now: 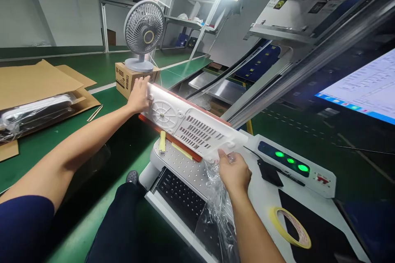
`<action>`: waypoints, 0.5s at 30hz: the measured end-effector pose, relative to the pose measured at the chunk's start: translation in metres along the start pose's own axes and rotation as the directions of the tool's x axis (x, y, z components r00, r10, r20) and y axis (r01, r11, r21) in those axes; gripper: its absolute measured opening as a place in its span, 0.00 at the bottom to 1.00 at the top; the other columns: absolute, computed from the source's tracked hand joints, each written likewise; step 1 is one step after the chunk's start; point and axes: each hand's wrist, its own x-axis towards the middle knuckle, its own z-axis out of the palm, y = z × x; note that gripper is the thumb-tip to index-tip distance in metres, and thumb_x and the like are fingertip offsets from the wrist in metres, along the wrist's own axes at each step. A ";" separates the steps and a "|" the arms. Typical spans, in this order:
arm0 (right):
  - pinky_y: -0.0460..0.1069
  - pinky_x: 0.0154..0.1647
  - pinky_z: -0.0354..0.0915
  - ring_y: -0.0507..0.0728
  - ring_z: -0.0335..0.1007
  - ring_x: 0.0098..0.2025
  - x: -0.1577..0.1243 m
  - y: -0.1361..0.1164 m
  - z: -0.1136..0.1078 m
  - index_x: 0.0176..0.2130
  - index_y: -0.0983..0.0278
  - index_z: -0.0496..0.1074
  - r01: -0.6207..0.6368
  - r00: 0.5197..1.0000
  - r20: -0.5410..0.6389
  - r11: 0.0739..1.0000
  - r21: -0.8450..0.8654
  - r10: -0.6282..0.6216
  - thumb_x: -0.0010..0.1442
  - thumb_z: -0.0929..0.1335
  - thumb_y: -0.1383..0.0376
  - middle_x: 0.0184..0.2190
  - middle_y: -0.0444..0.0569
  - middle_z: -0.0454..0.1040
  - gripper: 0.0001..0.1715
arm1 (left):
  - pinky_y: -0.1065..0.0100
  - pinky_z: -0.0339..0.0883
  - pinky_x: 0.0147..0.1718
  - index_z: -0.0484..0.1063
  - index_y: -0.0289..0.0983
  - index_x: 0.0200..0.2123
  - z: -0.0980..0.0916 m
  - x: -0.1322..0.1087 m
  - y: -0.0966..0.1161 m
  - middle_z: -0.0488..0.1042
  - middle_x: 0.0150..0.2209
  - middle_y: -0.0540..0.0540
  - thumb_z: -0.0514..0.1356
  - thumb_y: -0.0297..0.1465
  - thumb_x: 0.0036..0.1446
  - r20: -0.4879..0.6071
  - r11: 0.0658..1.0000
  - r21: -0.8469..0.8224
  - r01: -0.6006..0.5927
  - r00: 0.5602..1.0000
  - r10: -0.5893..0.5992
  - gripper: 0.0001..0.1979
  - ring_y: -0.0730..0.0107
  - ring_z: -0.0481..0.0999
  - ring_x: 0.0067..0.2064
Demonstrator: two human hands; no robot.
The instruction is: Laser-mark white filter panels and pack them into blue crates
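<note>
I have the long white vented plastic panel (188, 125) spanning both hands; its long axis runs from far left to near right, tilted just over the orange-red flat fixture (168, 136) on the white perforated work plate (185, 168); my left hand (139, 95) lies at the far end, fingers spread flat against it; my right hand (234, 172) takes the near end, fingers pressed together, pinching the edge with the crinkled clear plastic film (219, 203) hanging below.
</note>
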 end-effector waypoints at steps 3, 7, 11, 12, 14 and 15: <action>0.55 0.41 0.63 0.66 0.71 0.36 -0.003 -0.008 -0.008 0.43 0.61 0.76 -0.053 0.998 0.028 0.998 -0.020 0.054 0.66 0.71 0.45 0.39 0.59 0.82 0.23 | 0.22 0.19 0.73 0.54 0.43 0.80 -0.001 0.010 0.023 0.45 0.83 0.34 0.70 0.45 0.61 0.213 0.970 0.115 -0.216 0.959 0.188 0.50 0.28 0.29 0.82; 0.55 0.40 0.60 0.65 0.70 0.35 -0.003 -0.014 -0.015 0.42 0.60 0.75 -0.051 0.997 0.060 0.998 -0.027 0.053 0.66 0.70 0.43 0.41 0.59 0.82 0.23 | 0.18 0.09 0.67 0.58 0.38 0.79 0.000 0.025 0.040 0.55 0.80 0.30 0.62 0.60 0.63 0.306 0.918 0.191 -0.349 0.910 0.282 0.50 0.24 0.34 0.82; 0.55 0.39 0.60 0.65 0.68 0.33 0.005 -0.012 -0.015 0.37 0.59 0.74 -0.011 1.000 -0.008 1.000 0.010 0.011 0.61 0.73 0.45 0.36 0.57 0.81 0.20 | 0.26 0.26 0.74 0.64 0.36 0.75 0.001 0.037 0.039 0.69 0.70 0.28 0.63 0.63 0.59 0.339 0.894 0.190 -0.405 0.882 0.327 0.51 0.29 0.59 0.75; 0.55 0.39 0.61 0.64 0.67 0.33 0.007 -0.011 -0.015 0.36 0.59 0.73 0.008 0.999 -0.033 1.000 0.030 -0.007 0.59 0.74 0.46 0.35 0.57 0.81 0.20 | 0.28 0.31 0.74 0.66 0.36 0.74 0.001 0.038 0.039 0.71 0.68 0.28 0.63 0.63 0.58 0.342 0.892 0.198 -0.406 0.882 0.325 0.51 0.30 0.62 0.72; 0.56 0.39 0.62 0.64 0.67 0.33 0.009 -0.010 -0.016 0.35 0.59 0.73 0.036 0.997 -0.064 0.997 0.065 -0.031 0.56 0.75 0.47 0.33 0.55 0.80 0.20 | 0.32 0.37 0.73 0.68 0.36 0.72 0.001 0.040 0.038 0.72 0.66 0.28 0.63 0.64 0.58 0.338 0.887 0.224 -0.403 0.886 0.318 0.50 0.31 0.65 0.69; 0.56 0.39 0.62 0.64 0.66 0.32 0.009 -0.011 -0.017 0.35 0.58 0.72 0.034 0.998 -0.063 0.997 0.073 -0.029 0.56 0.75 0.47 0.33 0.55 0.80 0.20 | 0.33 0.39 0.73 0.68 0.36 0.72 0.001 0.040 0.039 0.72 0.66 0.28 0.63 0.64 0.58 0.337 0.885 0.235 -0.403 0.887 0.314 0.50 0.31 0.66 0.68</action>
